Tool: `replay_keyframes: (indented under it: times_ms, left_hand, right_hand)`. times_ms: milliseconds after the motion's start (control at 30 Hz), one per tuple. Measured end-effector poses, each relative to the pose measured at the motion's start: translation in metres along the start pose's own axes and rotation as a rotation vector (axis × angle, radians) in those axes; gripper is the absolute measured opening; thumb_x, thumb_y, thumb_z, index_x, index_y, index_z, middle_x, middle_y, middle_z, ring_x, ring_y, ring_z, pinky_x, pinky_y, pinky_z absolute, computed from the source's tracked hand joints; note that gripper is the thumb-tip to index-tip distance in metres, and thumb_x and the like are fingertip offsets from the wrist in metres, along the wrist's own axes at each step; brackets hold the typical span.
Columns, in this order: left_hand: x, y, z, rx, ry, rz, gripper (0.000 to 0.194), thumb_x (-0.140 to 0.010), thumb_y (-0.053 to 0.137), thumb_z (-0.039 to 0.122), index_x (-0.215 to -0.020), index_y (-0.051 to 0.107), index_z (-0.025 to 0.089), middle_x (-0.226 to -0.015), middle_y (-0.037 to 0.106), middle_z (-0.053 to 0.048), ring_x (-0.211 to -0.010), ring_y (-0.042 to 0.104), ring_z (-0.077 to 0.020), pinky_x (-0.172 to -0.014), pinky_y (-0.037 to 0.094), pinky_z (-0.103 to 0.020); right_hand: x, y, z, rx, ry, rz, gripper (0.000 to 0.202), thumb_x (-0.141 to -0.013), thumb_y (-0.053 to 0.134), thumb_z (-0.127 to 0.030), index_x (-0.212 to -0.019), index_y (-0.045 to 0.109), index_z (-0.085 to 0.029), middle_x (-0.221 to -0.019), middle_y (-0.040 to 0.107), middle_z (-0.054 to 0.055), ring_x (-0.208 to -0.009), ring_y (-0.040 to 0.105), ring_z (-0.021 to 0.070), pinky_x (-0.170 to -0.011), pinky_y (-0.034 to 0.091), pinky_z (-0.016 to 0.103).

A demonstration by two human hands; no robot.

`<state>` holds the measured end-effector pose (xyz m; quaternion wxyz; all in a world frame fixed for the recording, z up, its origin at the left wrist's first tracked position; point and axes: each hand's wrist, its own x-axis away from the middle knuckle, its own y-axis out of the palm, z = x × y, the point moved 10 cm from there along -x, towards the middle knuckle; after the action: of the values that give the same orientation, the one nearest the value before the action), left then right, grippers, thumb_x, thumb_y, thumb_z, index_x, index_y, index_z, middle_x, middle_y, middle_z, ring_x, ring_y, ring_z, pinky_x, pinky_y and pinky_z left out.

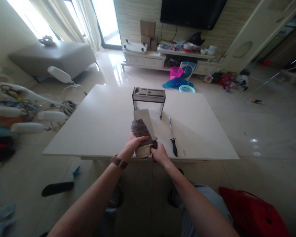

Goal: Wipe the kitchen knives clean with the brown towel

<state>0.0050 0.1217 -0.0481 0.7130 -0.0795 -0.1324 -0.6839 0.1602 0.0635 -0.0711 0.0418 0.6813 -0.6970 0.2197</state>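
Observation:
My left hand [135, 143], with a brown watch strap on its wrist, grips a folded brown and beige cloth [139, 127] near the front edge of the white table [108, 115]. The cloth lies against the broad blade of a cleaver [146, 116] and covers part of it. Wrapped round the cleaver's black handle, my right hand [160, 153] holds the blade pointing away from me. To the right on the table lies a sharpening steel [173, 138] with a black handle. Behind the blade stands a lamp-like frame [149, 94] with a dark top bar.
White lamp-like arms [49, 117] reach in close to the table's left side. Past the table, baskets [186, 89] and a blue bag [174, 84] sit on the floor before a cluttered TV cabinet [145, 61]. A red bag [251, 210] is at lower right.

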Motion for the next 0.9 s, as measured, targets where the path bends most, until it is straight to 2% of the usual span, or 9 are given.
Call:
replay_keyframes:
  times_ms: [300,433,567,667,833,900]
  left_hand:
    - [0.002,0.001,-0.001,-0.054,0.001,-0.005,0.048,-0.053,0.089,0.027,-0.097,0.076,0.014,-0.1,0.079,-0.011,-0.093,0.074,-0.0273,-0.087,0.061,-0.04]
    - [0.002,0.004,0.0,-0.013,0.004,-0.008,0.051,-0.052,0.089,0.027,-0.099,0.076,0.014,-0.101,0.079,-0.011,-0.092,0.074,-0.027,-0.086,0.061,-0.04]
    - [0.001,0.001,-0.002,-0.073,0.005,0.007,0.046,-0.051,0.09,0.028,-0.092,0.077,0.013,-0.097,0.079,-0.011,-0.092,0.074,-0.0285,-0.087,0.061,-0.041]
    - [0.001,0.0,-0.002,-0.081,0.012,-0.004,0.046,-0.052,0.089,0.028,-0.094,0.077,0.014,-0.099,0.079,-0.011,-0.092,0.074,-0.0284,-0.087,0.06,-0.042]
    - [-0.001,-0.003,0.001,-0.089,0.022,0.012,0.048,-0.052,0.089,0.027,-0.096,0.077,0.014,-0.099,0.079,-0.01,-0.092,0.074,-0.0282,-0.085,0.061,-0.041]
    - [-0.002,-0.002,0.003,-0.091,0.024,0.015,0.047,-0.053,0.089,0.026,-0.096,0.077,0.014,-0.098,0.079,-0.01,-0.092,0.073,-0.028,-0.084,0.061,-0.04]
  right_hand:
    - [0.001,0.0,0.002,0.008,-0.018,0.017,0.013,-0.077,0.06,-0.024,-0.084,0.067,-0.016,-0.058,0.062,-0.001,-0.056,0.062,0.0151,-0.057,0.048,0.022]
    - [0.002,-0.002,0.003,-0.013,-0.024,0.025,0.016,-0.077,0.059,-0.026,-0.087,0.067,-0.016,-0.059,0.063,0.0,-0.054,0.062,0.0161,-0.053,0.047,0.023]
    - [0.0,0.001,0.008,-0.021,-0.006,0.016,0.015,-0.076,0.059,-0.026,-0.085,0.066,-0.016,-0.058,0.063,-0.001,-0.047,0.057,0.0145,-0.048,0.044,0.023]
    - [-0.001,0.004,0.011,-0.004,0.026,0.001,0.015,-0.076,0.058,-0.027,-0.084,0.065,-0.016,-0.057,0.061,-0.002,-0.044,0.054,0.0135,-0.044,0.04,0.022]
    - [-0.002,0.004,0.004,0.01,-0.002,0.006,0.015,-0.077,0.057,-0.026,-0.083,0.065,-0.015,-0.055,0.06,-0.001,-0.054,0.06,0.0152,-0.055,0.046,0.023]
    - [-0.003,0.003,0.003,-0.004,-0.011,0.004,0.015,-0.077,0.057,-0.027,-0.083,0.065,-0.016,-0.054,0.059,-0.002,-0.053,0.059,0.015,-0.054,0.046,0.023]
